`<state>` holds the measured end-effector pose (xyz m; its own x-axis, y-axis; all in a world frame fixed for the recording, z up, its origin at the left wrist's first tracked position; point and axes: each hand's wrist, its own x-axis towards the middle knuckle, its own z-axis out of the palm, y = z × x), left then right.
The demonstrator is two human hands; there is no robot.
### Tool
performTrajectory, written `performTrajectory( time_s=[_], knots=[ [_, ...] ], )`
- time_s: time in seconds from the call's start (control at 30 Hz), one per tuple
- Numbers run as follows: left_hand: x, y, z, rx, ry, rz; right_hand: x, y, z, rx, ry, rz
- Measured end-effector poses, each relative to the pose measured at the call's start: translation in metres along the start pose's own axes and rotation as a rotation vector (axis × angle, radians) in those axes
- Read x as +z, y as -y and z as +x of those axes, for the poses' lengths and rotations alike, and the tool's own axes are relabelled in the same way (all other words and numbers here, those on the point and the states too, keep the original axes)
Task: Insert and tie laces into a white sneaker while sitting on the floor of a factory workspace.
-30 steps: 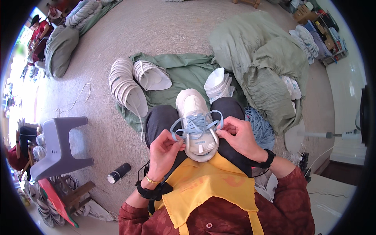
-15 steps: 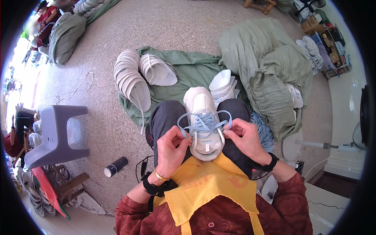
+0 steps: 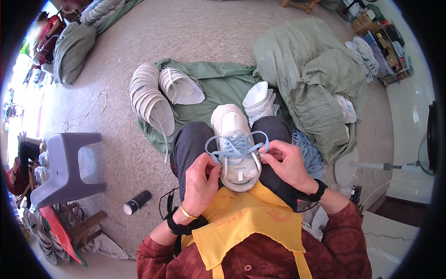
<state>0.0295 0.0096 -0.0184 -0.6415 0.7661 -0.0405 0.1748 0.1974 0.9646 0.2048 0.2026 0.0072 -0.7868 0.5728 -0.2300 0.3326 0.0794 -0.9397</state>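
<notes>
We have the pale shoe [image 3: 231, 122] between the dark-trousered knees [image 3: 191, 138], long axis running away from the body — toe outward, heel against the yellow apron [image 3: 253, 218]. Left hand [image 3: 200, 182] sits just left of the ankle opening and right hand [image 3: 289, 163] just right, about equally near, so the blue lace [image 3: 238, 148] lies between both sets of fingertips and a bit toward the toe. We log thumb and forefinger pinched on the lace on each side — loops bowing outward, exact grip points too small to tell.
</notes>
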Motion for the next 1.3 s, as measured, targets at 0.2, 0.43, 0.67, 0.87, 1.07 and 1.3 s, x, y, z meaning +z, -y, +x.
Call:
performTrajectory(
  time_s=[0.2, 0.43, 0.67, 0.87, 1.07, 1.3],
  knots=[
    [0.002, -0.011, -0.001, 0.096, 0.056, 0.168, 0.002, 0.001, 0.000, -0.038, -0.001, -0.117],
    [-0.003, -0.018, -0.005, 0.073, 0.101, 0.124, -0.005, 0.012, -0.009, -0.078, -0.123, -0.147],
    [-0.001, -0.013, -0.009, 0.148, 0.112, 0.208, 0.008, 0.026, -0.014, -0.435, -0.105, -0.505],
    [0.001, -0.017, -0.011, 0.214, 0.134, 0.301, 0.012, 0.017, -0.013, -0.337, -0.067, -0.481],
    [0.005, -0.019, -0.009, 0.269, 0.088, 0.342, 0.018, 0.017, -0.013, -0.640, -0.043, -0.850],
    [0.004, -0.016, -0.010, 0.261, 0.092, 0.344, 0.018, 0.029, -0.009, -0.609, 0.112, -1.114]
  ],
)
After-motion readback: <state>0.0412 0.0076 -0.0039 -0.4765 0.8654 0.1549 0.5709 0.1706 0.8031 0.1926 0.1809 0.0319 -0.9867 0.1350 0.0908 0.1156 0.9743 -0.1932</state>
